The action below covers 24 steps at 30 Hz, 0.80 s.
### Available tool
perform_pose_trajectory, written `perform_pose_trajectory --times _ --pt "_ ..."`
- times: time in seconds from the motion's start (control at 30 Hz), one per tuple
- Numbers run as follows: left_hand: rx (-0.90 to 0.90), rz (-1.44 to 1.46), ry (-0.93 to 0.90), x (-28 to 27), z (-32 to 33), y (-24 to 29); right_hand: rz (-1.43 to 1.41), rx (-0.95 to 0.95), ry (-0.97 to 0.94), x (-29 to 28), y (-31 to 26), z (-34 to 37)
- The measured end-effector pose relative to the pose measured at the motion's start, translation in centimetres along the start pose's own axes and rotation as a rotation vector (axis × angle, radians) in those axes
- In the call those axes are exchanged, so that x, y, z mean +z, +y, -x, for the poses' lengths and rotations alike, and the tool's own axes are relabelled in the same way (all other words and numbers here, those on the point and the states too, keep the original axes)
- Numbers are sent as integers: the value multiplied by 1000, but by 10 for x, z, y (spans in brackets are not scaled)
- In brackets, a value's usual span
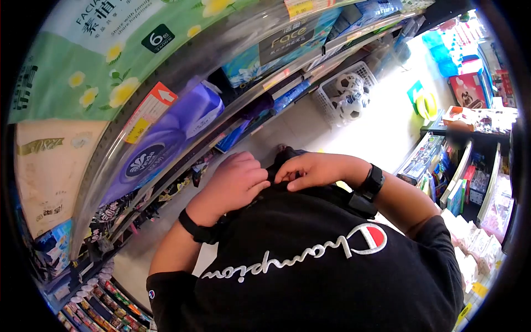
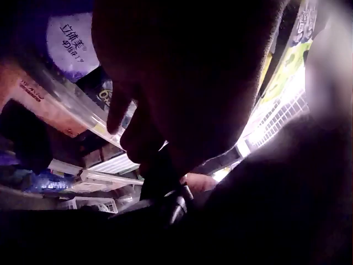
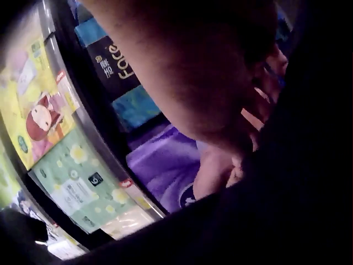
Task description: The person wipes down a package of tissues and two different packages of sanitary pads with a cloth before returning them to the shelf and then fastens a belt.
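Observation:
Both hands meet at the waist, at the lower edge of a black T-shirt [image 1: 310, 238] with white lettering. The left hand [image 1: 235, 180] has its fingers curled and pinches dark cloth there. Close beside it, the right hand [image 1: 318, 169] bends its thumb and fingers on the same dark cloth, fingertips almost meeting the left ones. A small shiny metallic piece [image 2: 179, 210] shows below the left fingers in the left wrist view; I cannot tell what it is. In the right wrist view, the right hand [image 3: 193, 72] hides most of the contact. Dark bands circle both wrists.
Shelves on the left hold a green tissue pack [image 1: 110, 61], a purple tissue pack [image 1: 166, 138] and a blue box [image 1: 287, 47]. A white basket [image 1: 326, 102] with footballs stands on the floor ahead. To the right are racks of books [image 1: 456, 193] and other goods.

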<state>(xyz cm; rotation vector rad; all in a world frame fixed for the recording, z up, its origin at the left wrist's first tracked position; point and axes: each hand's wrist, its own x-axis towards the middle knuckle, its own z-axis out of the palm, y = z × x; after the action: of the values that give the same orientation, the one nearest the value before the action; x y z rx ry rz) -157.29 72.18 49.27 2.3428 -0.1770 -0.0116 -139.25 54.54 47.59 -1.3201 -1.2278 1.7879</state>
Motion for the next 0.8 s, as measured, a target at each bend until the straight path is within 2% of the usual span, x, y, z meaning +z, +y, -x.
perform_pose_trajectory --times 0.03,0.07,0.13,0.2,0.27,0.3,0.37,0.4,0.47,0.5,0.53,0.6,0.67,0.73,0.8 --pt "-65 32 -25 3 1 2 94 20 -83 1 -3 -4" --pt "-128 61 -48 5 2 3 91 16 -87 1 -3 -7" --pt "-157 160 -93 12 11 1 384 -160 -173 0 1 -13" --pt "-180 260 -134 12 17 3 380 -179 -185 -3 6 -12" --pt "-350 555 -316 7 23 7 290 -25 -276 -7 -4 -9" --pt "-358 487 -392 8 27 4 290 -24 -280 -9 -10 -9" --pt "-348 475 -363 16 30 3 234 132 -289 -13 -20 -13" --pt "-333 458 -340 20 30 3 237 129 -293 -12 -14 -15" --pt "-382 414 -328 27 28 4 253 -42 -194 -8 6 -17" --pt "-429 371 -318 30 28 4 255 -45 -198 -9 4 -18" --pt "-435 373 -316 35 30 3 250 22 -195 -11 1 -19" --pt "-558 598 -155 42 34 3 239 88 -193 -13 1 -18" --pt "-563 585 -157 40 31 3 402 104 -112 -16 3 -13" --pt "-562 576 -156 37 25 4 347 127 -89 -15 7 -4" --pt "-598 564 -227 36 19 5 581 -141 70 -14 18 7"
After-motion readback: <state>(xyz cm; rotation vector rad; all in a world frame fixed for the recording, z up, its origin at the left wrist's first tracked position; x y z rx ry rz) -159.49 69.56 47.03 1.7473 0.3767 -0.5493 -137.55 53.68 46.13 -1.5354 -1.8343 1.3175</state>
